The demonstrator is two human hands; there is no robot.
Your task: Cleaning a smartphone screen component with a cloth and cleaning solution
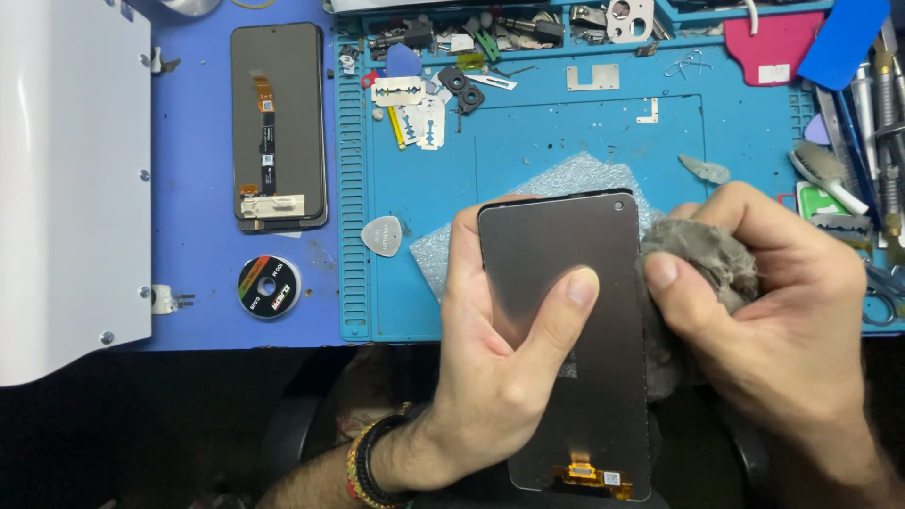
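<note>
Head view shows your left hand (490,349) gripping a dark phone screen (566,320) from its left edge, thumb pressed across the glass, fingers wrapped behind. Your right hand (773,320) is clenched around a grey rag (702,259), touching the screen's right edge near the top. The screen is held upright over the near edge of the desk, its orange flex connector (584,471) at the bottom. Under its top corner lies a sheet of bubble wrap (556,184) on the blue mat (584,123). Left of your hand sits a grey pick (382,236); farther left, a second screen (279,127) lies face down above a tape roll (269,287). Razor blades (415,108) lie near the mat's top.
</note>
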